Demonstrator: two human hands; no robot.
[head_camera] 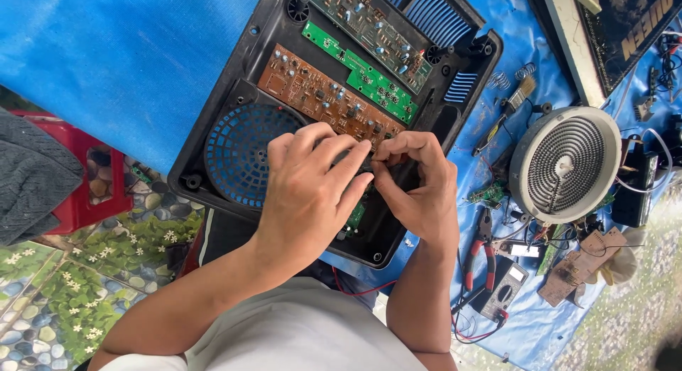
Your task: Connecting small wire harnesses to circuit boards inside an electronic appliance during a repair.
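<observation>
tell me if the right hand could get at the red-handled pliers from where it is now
Probably yes. The right hand is busy with the left hand over the black casing, but the red-handled pliers lie uncovered on the blue sheet just beside the right forearm, with nothing between them.

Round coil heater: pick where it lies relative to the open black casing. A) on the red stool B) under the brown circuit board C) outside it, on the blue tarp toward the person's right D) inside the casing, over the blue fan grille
C: the round coil heater sits on the blue tarp, apart from the black casing and on the right hand side.
</observation>
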